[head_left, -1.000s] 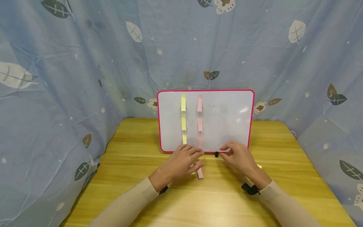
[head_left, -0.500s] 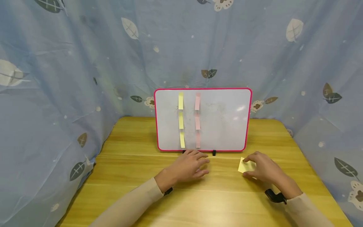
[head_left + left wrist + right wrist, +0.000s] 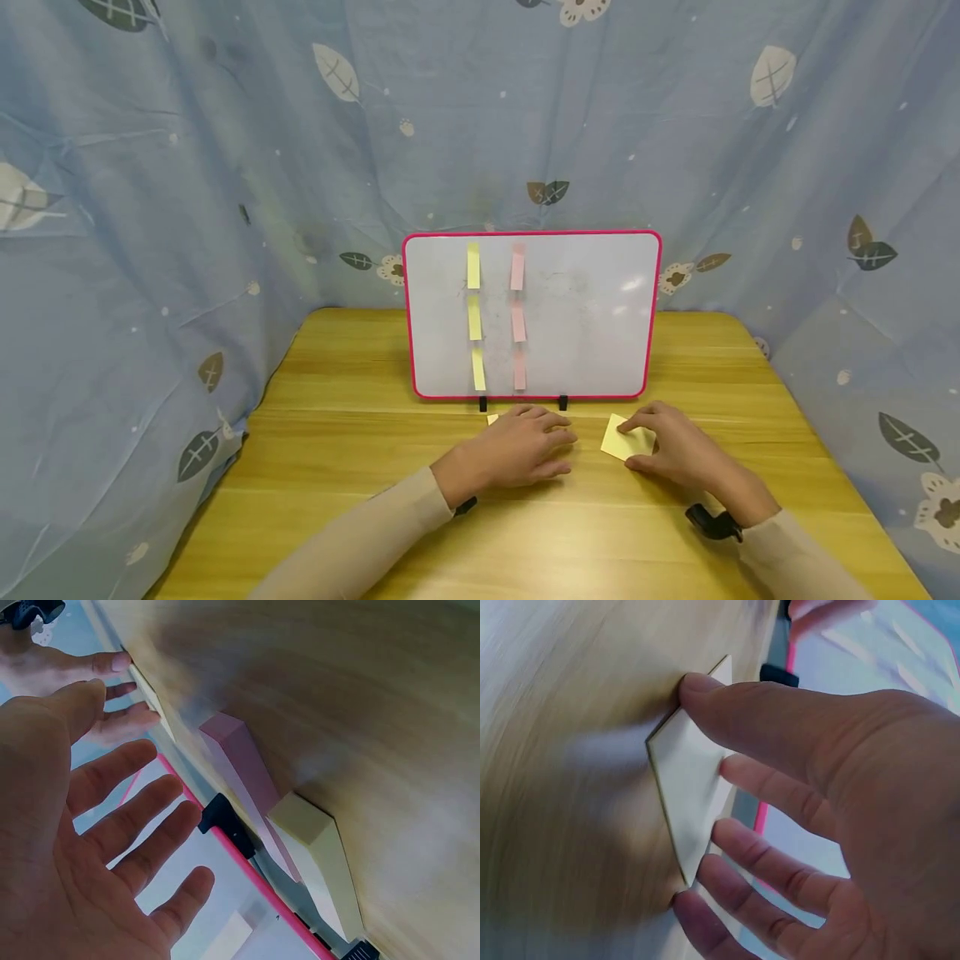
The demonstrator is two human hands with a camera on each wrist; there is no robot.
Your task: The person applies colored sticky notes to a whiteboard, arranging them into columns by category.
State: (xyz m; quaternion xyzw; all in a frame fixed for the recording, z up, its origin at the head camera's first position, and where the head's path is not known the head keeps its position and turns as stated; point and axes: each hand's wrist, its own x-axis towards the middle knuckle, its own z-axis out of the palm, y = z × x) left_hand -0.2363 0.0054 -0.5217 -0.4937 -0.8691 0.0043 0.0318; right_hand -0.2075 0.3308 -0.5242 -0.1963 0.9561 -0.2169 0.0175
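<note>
My right hand (image 3: 678,446) holds a square yellow sticky note pad (image 3: 617,442) by its edges, thumb on one side and fingers on the other, low at the tabletop. In the right wrist view the pad (image 3: 686,769) looks thin and flat. My left hand (image 3: 517,450) is spread over the table in front of the whiteboard (image 3: 592,333), holding nothing. Beside it in the left wrist view lie a narrow pink sticky note pad (image 3: 240,772) and a narrow yellow one (image 3: 315,847). The head view mostly hides these under the left hand.
The pink-framed whiteboard stands on black feet (image 3: 563,403). A column of yellow strips (image 3: 474,318) and a column of pink strips (image 3: 518,322) stick to its left half. A patterned blue curtain (image 3: 450,125) surrounds the wooden table (image 3: 345,467).
My right hand has left the board's lower edge, moved right, taken hold of the square yellow pad and shifted it left. My left hand has drawn back from the board and moved right.
</note>
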